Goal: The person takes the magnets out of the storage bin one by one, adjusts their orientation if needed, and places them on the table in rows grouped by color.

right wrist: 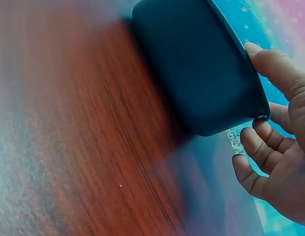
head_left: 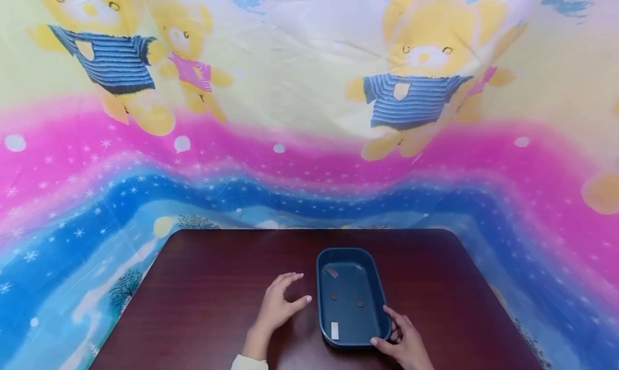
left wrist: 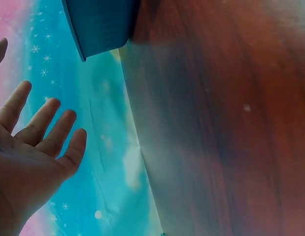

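A dark blue rectangular plastic tub (head_left: 348, 281) with rounded corners stands on the brown table, its long side running away from me. My right hand (head_left: 407, 342) holds it at the near right corner, thumb at the near rim and forefinger at the right rim. In the right wrist view the thumb and forefinger pinch the corner of the tub (right wrist: 201, 73), the other fingers curling below the rim. My left hand (head_left: 278, 304) hovers left of the tub, holding nothing, fingers relaxed and spread. Inside lie a white rectangle (head_left: 335, 331), a small brown strip (head_left: 331, 272) and two brown discs (head_left: 360, 303).
The glossy reddish-brown table (head_left: 232, 273) has rounded far corners. Behind and around it hangs a cloth (head_left: 300, 166) printed with teddy bears, snowflakes and pink and blue bands.
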The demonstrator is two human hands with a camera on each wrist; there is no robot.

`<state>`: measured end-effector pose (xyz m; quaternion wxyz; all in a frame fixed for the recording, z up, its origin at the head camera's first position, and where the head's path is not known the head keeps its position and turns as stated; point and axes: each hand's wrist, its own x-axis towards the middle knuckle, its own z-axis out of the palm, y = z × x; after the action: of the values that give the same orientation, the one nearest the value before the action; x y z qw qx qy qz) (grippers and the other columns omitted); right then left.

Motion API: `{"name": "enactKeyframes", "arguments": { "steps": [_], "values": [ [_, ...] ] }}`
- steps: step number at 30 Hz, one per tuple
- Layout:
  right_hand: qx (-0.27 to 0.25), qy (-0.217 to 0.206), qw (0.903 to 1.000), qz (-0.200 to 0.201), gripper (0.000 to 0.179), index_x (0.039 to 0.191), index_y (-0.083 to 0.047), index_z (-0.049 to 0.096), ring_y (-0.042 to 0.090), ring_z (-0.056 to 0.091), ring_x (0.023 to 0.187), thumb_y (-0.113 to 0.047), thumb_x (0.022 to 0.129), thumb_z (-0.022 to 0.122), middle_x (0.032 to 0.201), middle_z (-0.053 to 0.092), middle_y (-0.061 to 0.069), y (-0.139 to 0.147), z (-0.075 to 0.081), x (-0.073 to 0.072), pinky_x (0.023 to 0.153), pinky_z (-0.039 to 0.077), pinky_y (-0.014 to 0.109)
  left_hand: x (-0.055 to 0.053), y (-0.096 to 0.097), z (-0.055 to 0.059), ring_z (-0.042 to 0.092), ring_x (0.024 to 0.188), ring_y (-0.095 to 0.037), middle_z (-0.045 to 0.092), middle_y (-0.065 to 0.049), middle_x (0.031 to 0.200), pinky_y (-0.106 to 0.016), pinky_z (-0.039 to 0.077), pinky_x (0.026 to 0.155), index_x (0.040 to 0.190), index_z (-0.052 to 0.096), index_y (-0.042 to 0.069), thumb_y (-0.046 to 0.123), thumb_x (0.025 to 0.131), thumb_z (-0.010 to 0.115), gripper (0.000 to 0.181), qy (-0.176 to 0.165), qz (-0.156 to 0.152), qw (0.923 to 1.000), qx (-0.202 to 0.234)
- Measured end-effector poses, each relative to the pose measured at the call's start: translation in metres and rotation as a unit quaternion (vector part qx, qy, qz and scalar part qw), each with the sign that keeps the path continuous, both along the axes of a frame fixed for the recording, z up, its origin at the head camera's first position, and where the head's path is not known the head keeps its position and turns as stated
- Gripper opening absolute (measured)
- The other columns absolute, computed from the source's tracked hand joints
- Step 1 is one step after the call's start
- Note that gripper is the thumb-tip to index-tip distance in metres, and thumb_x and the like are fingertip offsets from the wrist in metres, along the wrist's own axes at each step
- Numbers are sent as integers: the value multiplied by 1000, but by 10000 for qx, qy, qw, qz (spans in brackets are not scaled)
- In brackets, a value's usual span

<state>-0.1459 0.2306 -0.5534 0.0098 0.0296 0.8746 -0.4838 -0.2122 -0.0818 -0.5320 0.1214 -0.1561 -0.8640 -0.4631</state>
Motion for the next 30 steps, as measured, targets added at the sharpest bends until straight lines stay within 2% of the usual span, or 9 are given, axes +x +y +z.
{"name": "enactKeyframes", "arguments": {
  "steps": [4,13,20,30],
  "values": [
    [-20,93,9999,41,77,134,-3,47,14,40,63,-23,68,83,80,37,4,0,-1,0,56,36,25,-7,4,1,47,115,-29,54,-6,125,-55,39,88,122,62,18,46,76,74,55,-78,-57,9999,-107],
    [64,123,9998,112,76,133,-2,48,12,41,61,-23,68,83,78,38,4,2,-4,0,55,37,24,-17,19,6,45,117,-28,51,-8,129,-52,41,88,124,60,18,46,75,74,58,-80,-130,9998,-89],
    [93,133,9997,203,78,134,-1,47,11,40,62,-23,68,83,79,37,4,4,-3,1,55,37,24,-28,33,11,45,117,-26,50,-6,130,-47,44,87,127,58,18,45,76,74,59,-60,-336,9993,-152],
    [42,-11,9998,190,77,136,-3,46,13,41,63,-24,70,82,81,38,5,3,-2,0,56,37,25,-43,50,15,45,117,-24,49,-4,129,-44,44,88,129,56,19,44,77,73,60,-330,-504,9978,-265]
  ]
}}
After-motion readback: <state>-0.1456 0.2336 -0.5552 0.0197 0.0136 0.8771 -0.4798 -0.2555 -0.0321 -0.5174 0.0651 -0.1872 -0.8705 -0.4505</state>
